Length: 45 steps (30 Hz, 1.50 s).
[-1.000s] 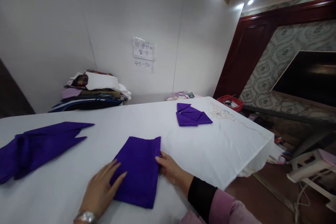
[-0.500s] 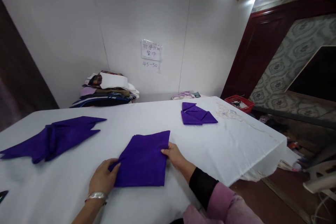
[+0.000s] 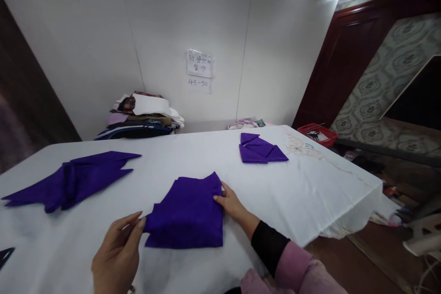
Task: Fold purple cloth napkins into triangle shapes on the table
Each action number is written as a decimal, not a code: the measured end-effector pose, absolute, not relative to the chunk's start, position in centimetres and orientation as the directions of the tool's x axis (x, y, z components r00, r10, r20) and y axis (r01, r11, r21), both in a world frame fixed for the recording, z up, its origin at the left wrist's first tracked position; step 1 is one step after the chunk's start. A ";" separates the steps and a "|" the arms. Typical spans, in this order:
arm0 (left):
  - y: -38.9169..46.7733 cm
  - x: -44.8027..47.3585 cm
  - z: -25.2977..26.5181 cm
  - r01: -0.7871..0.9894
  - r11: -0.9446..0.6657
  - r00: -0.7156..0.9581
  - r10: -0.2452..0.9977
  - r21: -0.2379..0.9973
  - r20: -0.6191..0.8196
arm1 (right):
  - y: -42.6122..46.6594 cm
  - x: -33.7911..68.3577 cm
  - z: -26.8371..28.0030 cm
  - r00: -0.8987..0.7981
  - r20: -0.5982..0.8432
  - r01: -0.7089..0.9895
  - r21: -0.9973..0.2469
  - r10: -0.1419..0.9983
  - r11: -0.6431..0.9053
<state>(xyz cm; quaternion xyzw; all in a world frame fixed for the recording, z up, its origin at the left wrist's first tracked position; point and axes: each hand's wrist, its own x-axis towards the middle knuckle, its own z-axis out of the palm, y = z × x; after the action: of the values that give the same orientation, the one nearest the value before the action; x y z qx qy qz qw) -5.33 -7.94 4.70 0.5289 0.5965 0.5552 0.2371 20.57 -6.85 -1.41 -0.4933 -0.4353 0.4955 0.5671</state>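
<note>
A folded purple napkin point(image 3: 188, 216) lies on the white-covered table point(image 3: 272, 220) in front of me. My left hand point(image 3: 119, 245) pinches its left edge between thumb and fingertips, drawing out a small point of cloth. At the upper right edge, my right hand point(image 3: 229, 198) grips the napkin with the thumb on top and the other fingers partly hidden beyond the edge. The napkin's lower left corner lies loose and its upper right corner sticks up in a peak.
A crumpled purple cloth point(image 3: 70, 181) lies at the left, and a folded purple napkin point(image 3: 260, 149) at the back right. Stacked clothes point(image 3: 144, 115) stand by the wall, under a paper sign point(image 3: 200, 64). A red basket point(image 3: 319, 135) sits beyond the right edge.
My left hand has moved left and slightly down, pulling a bit of the napkin's left edge outward. The right hand stays on the right edge, where the upper corner has bent.
</note>
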 end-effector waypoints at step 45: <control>0.9 -11.1 2.1 0.881 0.243 -0.309 0.945 0.406 0.105 | -8.2 26.4 -0.6 0.476 -0.159 -0.615 -0.763 0.865 0.199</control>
<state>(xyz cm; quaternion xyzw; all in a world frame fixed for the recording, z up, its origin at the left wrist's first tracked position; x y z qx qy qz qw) -11.08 0.88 2.12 0.5821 0.7842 0.1991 0.0807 26.44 -8.24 -0.61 -0.4035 -0.1547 0.4877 0.7586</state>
